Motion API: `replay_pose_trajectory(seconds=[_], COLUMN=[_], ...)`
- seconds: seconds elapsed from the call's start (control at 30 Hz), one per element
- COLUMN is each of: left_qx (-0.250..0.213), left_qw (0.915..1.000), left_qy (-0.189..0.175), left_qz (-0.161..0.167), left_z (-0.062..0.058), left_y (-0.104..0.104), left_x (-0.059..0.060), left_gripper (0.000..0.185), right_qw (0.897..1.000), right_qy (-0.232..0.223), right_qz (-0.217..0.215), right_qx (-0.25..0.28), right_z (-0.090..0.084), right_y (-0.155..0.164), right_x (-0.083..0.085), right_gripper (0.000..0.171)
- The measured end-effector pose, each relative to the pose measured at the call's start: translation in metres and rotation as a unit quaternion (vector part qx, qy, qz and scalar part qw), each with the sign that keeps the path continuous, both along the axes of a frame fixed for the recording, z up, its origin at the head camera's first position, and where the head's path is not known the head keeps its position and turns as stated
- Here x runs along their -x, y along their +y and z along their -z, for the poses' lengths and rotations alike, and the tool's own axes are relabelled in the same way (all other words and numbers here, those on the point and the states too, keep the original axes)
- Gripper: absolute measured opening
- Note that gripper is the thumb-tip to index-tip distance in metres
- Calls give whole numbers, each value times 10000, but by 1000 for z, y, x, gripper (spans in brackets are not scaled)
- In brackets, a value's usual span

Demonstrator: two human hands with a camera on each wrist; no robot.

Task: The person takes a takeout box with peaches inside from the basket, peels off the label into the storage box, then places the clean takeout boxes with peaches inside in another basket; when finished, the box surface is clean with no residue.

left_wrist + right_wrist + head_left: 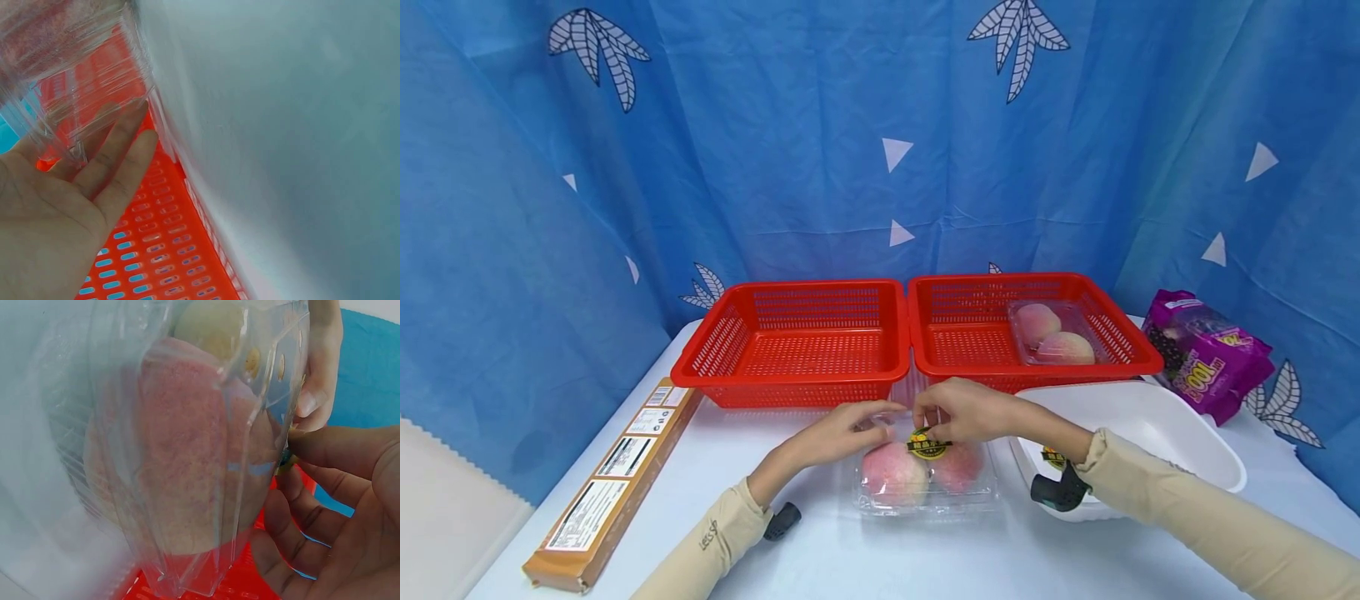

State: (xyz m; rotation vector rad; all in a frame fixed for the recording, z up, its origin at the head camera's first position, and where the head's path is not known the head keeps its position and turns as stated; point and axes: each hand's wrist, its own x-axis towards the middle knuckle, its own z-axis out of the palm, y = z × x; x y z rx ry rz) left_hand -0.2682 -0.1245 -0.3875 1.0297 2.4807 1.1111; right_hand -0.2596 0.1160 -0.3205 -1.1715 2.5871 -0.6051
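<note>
Mid-counter (827, 554), a clear box (927, 492) of pink fruit (895, 475) sits before the baskets, within reach of both hands. The left hand (842, 433) has its fingers spread lightly against the box's side, probably steadying it; the right hand (970, 411) pinches the round label (929, 450) on the lid, seemingly to smooth it. A white basin (1206, 467) stands toward the right edge; red baskets (793, 379) (955, 368) line the far edge, the right one bearing another box (1060, 325).
</note>
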Motion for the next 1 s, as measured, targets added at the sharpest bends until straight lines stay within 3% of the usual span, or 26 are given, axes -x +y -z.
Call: replay_pose_trajectory(seconds=[0.5,0.8,1.0], left_qx=[42,37,41], left_qw=[10000,10000,10000], left_qy=[61,71,62], left_qz=[-33,-11,-5], left_z=[0,1,1], left_y=[0,-1,0], left_x=[1,2,1], left_gripper=[46,45,45], right_qw=[9995,9971,9948], right_qy=[-125,-525,-786], right_qz=[186,63,-16], right_qx=[214,538,650], right_z=[2,1,0], right_y=[-2,2,4], right_x=[3,3,3], right_gripper=[9,11,2])
